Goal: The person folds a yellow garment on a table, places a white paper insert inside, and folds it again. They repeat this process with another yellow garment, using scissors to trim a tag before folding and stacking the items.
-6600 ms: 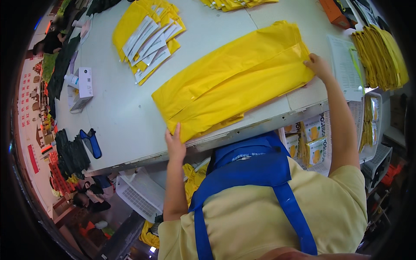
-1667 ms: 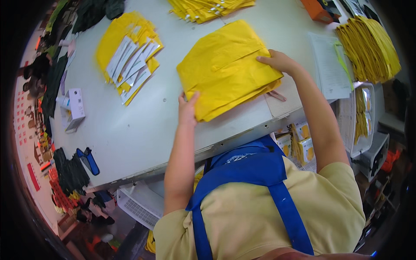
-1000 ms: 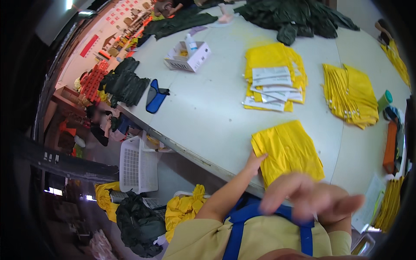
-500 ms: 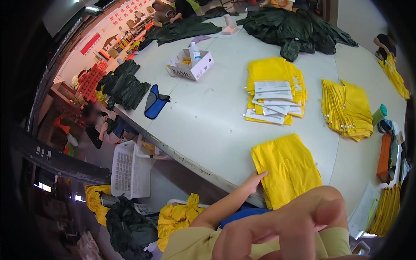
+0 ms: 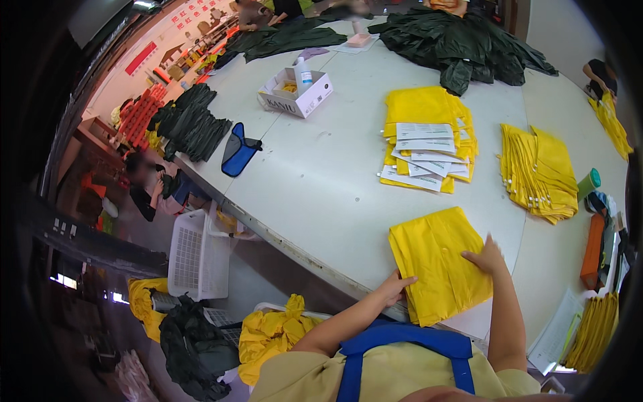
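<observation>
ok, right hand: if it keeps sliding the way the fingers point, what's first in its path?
The right hand lies flat on the folded yellow garment, fingers pointing up-left. Beyond the garment comes bare table, then probably the yellow stack topped with paper sheets.

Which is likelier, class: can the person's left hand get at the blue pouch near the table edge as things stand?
Probably not without moving along the table: the left hand rests on the folded yellow garment, and the blue pouch lies far off along the table, though nothing blocks the way.

Bare table (image 5: 321, 181) lies open left of the folded yellow garment (image 5: 439, 264); a paper-topped yellow stack (image 5: 429, 141) blocks beyond.
</observation>
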Demonstrator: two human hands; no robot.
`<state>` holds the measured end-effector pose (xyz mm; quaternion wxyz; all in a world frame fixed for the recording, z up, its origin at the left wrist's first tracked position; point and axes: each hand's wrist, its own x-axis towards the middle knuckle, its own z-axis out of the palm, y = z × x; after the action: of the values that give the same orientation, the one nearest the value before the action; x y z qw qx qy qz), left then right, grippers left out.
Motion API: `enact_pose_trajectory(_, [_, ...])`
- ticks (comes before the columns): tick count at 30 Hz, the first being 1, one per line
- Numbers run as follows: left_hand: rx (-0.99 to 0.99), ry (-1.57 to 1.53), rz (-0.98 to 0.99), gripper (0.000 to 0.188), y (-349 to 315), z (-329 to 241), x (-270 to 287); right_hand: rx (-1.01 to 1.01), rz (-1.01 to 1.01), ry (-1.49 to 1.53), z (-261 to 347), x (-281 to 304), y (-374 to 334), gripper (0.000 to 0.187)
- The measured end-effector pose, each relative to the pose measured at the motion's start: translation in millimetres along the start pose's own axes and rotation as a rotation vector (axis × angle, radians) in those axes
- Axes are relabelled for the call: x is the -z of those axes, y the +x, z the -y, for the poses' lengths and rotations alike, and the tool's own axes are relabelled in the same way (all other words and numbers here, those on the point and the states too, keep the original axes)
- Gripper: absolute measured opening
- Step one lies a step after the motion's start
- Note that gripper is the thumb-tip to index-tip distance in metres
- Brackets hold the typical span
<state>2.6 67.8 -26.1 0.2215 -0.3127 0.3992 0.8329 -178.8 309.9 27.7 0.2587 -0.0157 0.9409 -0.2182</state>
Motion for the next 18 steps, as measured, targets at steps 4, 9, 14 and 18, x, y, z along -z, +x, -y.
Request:
enact_pose_trajectory(4, [-0.018, -0.007, 0.084, 0.057, 7.6, 5.1, 2.5, 0.040, 0.577, 0.685, -20.9, 3.6, 4.6, 0.085])
enact_pose_trajectory(9, [-0.014, 0.041, 0.080, 0.056, -16.1, -12.8, -14.0, -0.117, 0.816, 0.804, -13.6, 14.1, 2.8, 0.072])
enact_pose_trajectory(14, [-0.153, 0.054, 0.119, 0.050, 1.1, 13.2, 6.5, -0.007, 0.909, 0.759, 5.5, 22.1, -13.4, 0.079])
enact_pose_trajectory(18, [-0.435, 0.276, -0.066, 0.046, 10.7, 33.2, -8.5, 0.361, 0.227, -0.085, 37.0, 1.0, -22.3, 0.069])
